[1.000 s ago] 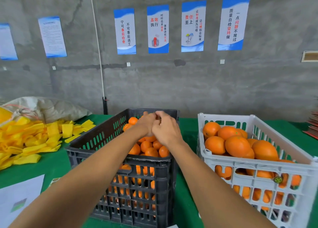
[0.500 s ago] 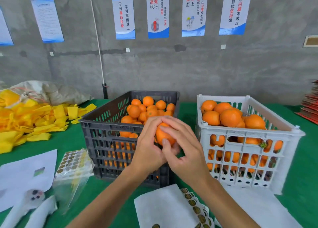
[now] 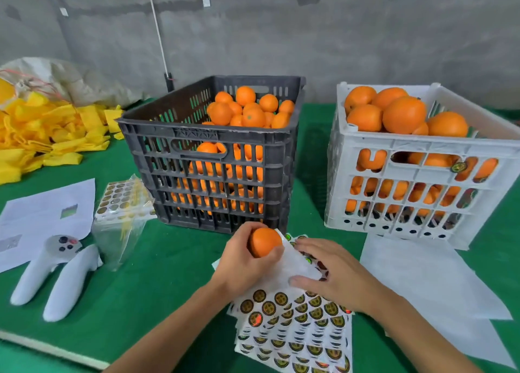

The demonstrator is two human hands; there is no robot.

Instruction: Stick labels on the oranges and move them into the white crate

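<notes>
My left hand [image 3: 239, 265] grips one orange [image 3: 264, 241] just above the table, in front of the black crate [image 3: 208, 136], which holds many small oranges. My right hand [image 3: 334, 274] rests spread on a stack of label sheets [image 3: 295, 325] covered with round dark-and-gold stickers; its fingers press a white backing sheet, holding nothing that I can see. The white crate [image 3: 416, 181] stands at the right, heaped with larger oranges, one showing a sticker through the slats.
Green cloth covers the table. At left lie two white controllers [image 3: 53, 274], a bag of more sticker sheets [image 3: 121, 201], white papers [image 3: 47, 215] and a pile of yellow foam nets [image 3: 42, 136]. White paper [image 3: 427, 282] lies in front of the white crate.
Both hands lifted an orange out of the black crate and came down toward me. Now the left hand alone holds it, and the right hand has dropped onto the label sheets.
</notes>
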